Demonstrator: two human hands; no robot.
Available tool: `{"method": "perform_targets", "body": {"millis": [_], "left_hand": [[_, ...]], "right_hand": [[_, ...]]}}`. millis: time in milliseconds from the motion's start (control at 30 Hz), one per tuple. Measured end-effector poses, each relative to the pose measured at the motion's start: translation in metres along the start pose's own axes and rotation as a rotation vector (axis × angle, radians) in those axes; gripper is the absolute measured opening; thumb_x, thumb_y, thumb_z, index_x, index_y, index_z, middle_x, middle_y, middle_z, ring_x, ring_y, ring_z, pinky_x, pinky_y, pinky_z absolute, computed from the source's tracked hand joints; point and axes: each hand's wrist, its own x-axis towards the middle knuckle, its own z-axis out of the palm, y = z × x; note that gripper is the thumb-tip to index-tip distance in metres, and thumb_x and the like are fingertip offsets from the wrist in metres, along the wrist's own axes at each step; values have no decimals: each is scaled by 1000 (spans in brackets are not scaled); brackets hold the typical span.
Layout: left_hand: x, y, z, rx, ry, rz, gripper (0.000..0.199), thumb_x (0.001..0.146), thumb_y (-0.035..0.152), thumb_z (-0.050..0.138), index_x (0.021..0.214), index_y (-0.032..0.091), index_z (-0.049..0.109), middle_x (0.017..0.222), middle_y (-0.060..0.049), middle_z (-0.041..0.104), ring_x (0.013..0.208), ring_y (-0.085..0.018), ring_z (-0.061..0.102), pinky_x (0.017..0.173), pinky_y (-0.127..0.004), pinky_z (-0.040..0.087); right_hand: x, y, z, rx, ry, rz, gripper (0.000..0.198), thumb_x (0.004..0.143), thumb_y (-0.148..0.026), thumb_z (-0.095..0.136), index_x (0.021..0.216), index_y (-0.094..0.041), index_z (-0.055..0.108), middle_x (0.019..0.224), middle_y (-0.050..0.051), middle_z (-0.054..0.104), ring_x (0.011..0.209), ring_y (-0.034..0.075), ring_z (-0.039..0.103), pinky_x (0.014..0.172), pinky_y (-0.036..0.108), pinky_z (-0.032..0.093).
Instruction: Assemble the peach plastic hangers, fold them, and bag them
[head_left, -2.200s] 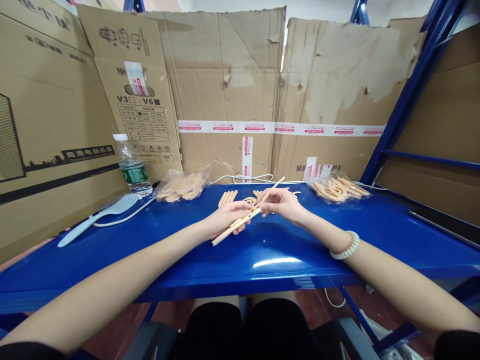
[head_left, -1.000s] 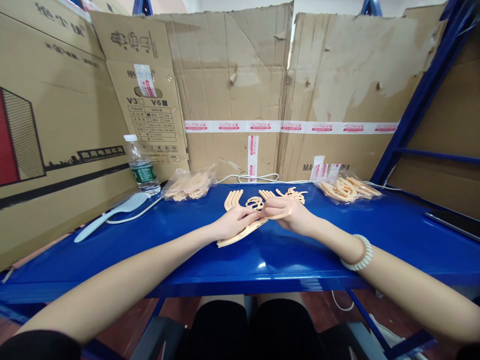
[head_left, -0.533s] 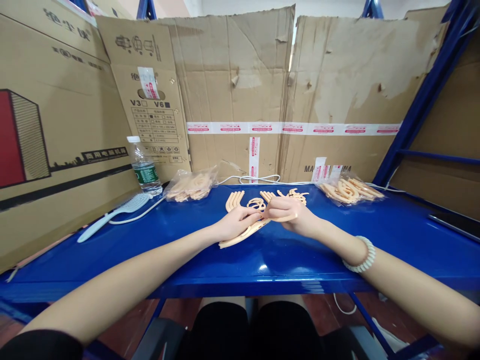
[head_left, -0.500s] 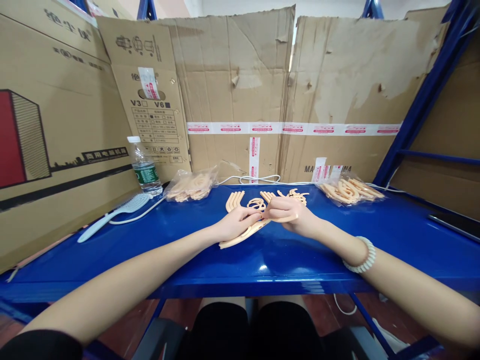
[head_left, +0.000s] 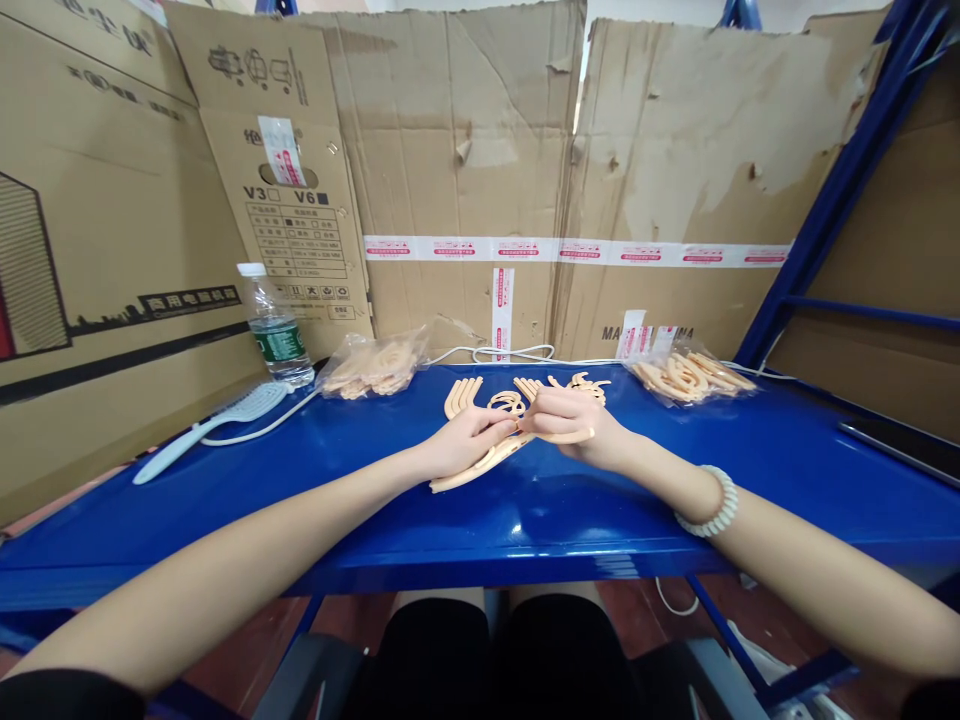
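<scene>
My left hand (head_left: 466, 442) is closed on a long curved beige strip (head_left: 469, 477), thumb and fingers pressed along its upper edge. The strip slants up toward my right hand (head_left: 571, 418), whose fingers are curled in a pinch around another slim beige curved piece (head_left: 574, 437). Both hands almost meet where the two pieces come together; my fingers hide that spot. Just behind lie several parallel curved beige strips (head_left: 461, 397), some beige rings (head_left: 508, 402) and a loose pile of small curved beige pieces (head_left: 589, 385).
Clear bags of beige parts lie at back left (head_left: 375, 367) and back right (head_left: 686, 376). A water bottle (head_left: 277, 340) and pale blue hairbrush (head_left: 225, 415) are on the left; a dark phone-like object (head_left: 900, 450) is at right. Cardboard (head_left: 457, 180) walls the blue table (head_left: 360, 540).
The view has shifted slightly, so everything sits a little further left and higher. My hands keep nearly the same hold on the beige pieces.
</scene>
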Motion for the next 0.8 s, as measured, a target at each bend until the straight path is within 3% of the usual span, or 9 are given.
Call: {"method": "perform_targets", "body": {"millis": [267, 533, 633, 700, 800], "left_hand": [[-1, 4, -3, 96, -134, 24, 27, 93, 27, 46, 89, 13, 70, 72, -1, 60, 67, -16, 48, 64, -24, 34], [0, -1, 0, -35, -179, -69, 33, 87, 43, 59, 75, 13, 67, 60, 3, 51, 58, -12, 43, 55, -22, 32], [-1, -5, 0, -162, -229, -157, 37, 85, 49, 60, 85, 13, 68, 57, 4, 49, 48, -9, 41, 45, -20, 31], [0, -8, -1, -276, -240, -211, 41, 88, 51, 56, 97, 12, 66, 57, 5, 46, 42, -8, 37, 39, -19, 29], [3, -12, -2, -449, -225, -262, 39, 89, 48, 54, 102, 11, 62, 57, 7, 40, 36, -5, 30, 35, -17, 27]], "right_hand": [[0, 1, 1, -31, 17, -41, 34, 99, -15, 33, 84, -16, 63, 74, 6, 61, 69, 15, 52, 61, 27, 40], [5, -4, 4, 13, 152, -151, 27, 97, -15, 40, 76, -19, 57, 73, 4, 60, 68, 15, 52, 58, 28, 41], [6, 3, -2, 152, 313, 46, 21, 94, -11, 41, 86, -19, 58, 80, 5, 61, 74, 15, 57, 65, 29, 46], [2, 19, -9, 187, 426, 277, 15, 92, -13, 45, 89, -19, 58, 83, 5, 62, 77, 16, 58, 70, 32, 48], [-11, 54, -20, 235, 445, 647, 12, 90, -18, 46, 92, -18, 58, 91, 6, 63, 68, 14, 58, 64, 31, 50]]}}
